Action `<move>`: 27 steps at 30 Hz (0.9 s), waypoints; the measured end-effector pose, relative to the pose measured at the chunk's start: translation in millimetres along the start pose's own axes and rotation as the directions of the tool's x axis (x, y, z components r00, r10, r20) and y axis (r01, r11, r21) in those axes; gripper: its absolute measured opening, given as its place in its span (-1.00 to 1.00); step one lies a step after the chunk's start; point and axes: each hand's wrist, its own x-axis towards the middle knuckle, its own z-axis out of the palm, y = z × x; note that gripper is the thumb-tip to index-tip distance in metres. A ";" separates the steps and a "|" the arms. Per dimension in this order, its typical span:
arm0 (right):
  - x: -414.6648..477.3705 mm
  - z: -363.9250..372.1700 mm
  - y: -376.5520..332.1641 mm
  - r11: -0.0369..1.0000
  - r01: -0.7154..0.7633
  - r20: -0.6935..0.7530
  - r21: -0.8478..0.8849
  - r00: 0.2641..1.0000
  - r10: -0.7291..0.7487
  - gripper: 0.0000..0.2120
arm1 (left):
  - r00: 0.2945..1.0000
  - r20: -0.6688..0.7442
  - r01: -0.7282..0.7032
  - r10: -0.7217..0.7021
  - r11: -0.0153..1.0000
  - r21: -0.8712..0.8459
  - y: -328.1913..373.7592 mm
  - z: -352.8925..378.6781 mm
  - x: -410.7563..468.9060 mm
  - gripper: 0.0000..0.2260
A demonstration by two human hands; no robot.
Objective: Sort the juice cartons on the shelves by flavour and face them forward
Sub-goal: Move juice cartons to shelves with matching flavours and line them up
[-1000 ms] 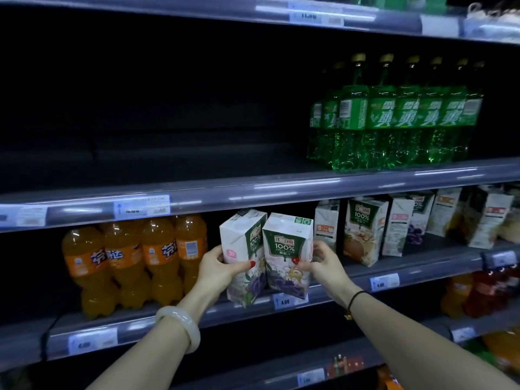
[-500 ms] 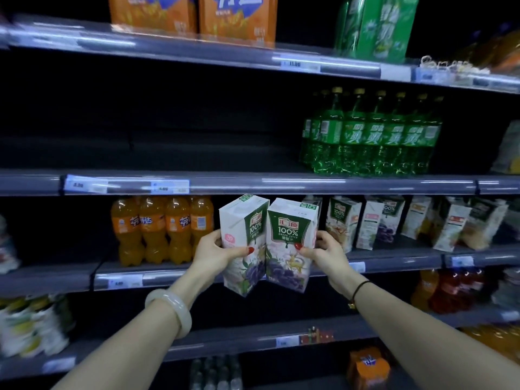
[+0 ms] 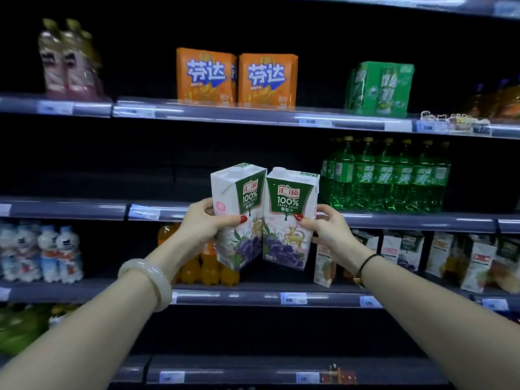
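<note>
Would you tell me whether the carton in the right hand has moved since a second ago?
Yes, upward: the carton in the right hand now tops the shelf edge under the green bottles, which it sat below before.

Upper centre, two orange cardboard multipacks with blue lettering (image 3: 206, 76) stand side by side, a green wrapped multipack (image 3: 380, 88) off to their right and blurry pinkish bottles with gold caps (image 3: 67, 60) at upper left. Right of centre, a row of green plastic soda bottles (image 3: 391, 175) lines up tight. Lower down, orange plastic soda bottles (image 3: 202, 266) sit mid-frame, with small white bottles (image 3: 42, 251) at the left edge.
</note>
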 end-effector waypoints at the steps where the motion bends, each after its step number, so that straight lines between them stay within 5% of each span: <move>1: 4.6 5.5 -6.7 1.000 0.021 0.010 0.007 1.000 -0.021 -0.66 | 1.000 -0.009 -0.025 0.025 1.000 0.010 5.8 -5.8 3.2 -0.66; 27: 221.0 183.4 0.2 0.984 0.171 -0.064 0.052 0.984 -0.167 -0.72 | 0.979 0.030 -0.200 0.200 0.980 0.013 -20.0 -165.8 247.2 -0.62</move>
